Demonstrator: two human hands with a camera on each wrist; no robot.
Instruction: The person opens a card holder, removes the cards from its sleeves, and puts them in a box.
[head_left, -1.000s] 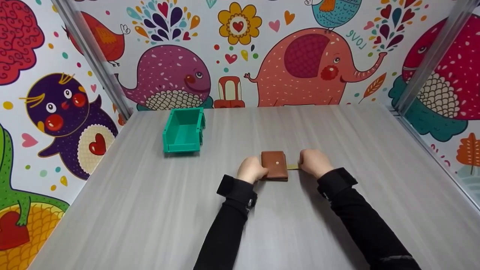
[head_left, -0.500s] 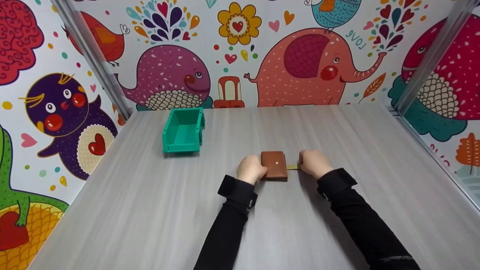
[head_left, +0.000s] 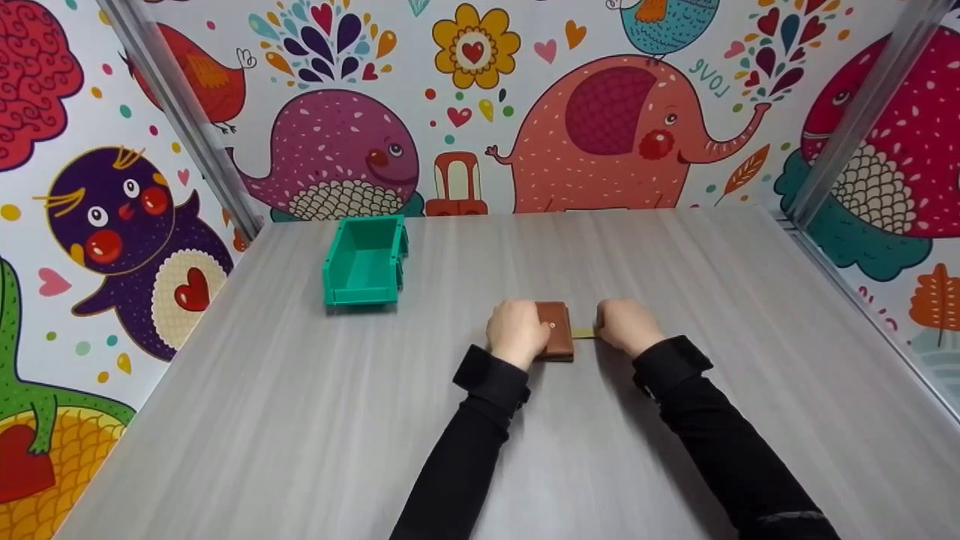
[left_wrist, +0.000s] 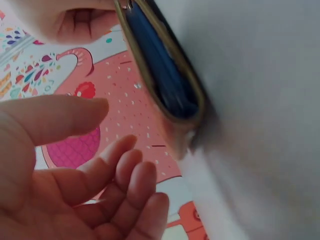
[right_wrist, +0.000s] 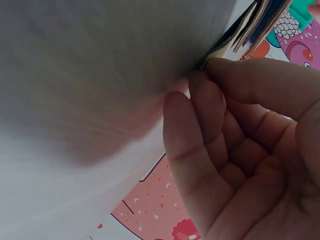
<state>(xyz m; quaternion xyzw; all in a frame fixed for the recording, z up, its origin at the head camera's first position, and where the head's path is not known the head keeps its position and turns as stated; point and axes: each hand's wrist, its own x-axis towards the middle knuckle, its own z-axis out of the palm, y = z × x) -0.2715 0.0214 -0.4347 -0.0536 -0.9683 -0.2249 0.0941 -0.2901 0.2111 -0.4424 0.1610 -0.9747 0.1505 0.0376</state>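
A brown wallet (head_left: 559, 341) with a small metal snap lies on the table in the head view. From its right side sticks a yellowish-tan strap (head_left: 583, 333), whose end my right hand (head_left: 628, 327) pinches between thumb and forefinger. The right wrist view shows this pinch low at the tabletop, beside the wallet's layered edges. My left hand (head_left: 517, 331) is above the wallet's left part, covering it in the head view. Through the left wrist view, its fingers (left_wrist: 132, 170) are loosely bent, thumb apart, holding nothing; the wallet's blue inside (left_wrist: 162, 65) shows just beyond them.
A green plastic bin (head_left: 364, 262) stands on the table (head_left: 262, 420) at the back left. Walls with printed animals (head_left: 600, 135) close off the back and both sides, with metal posts (head_left: 180, 120) at the corners.
The left hand has left its grip on the wallet's left edge and moved up and right, over it. The right hand keeps its pinch on the strap; the wallet stays in place.
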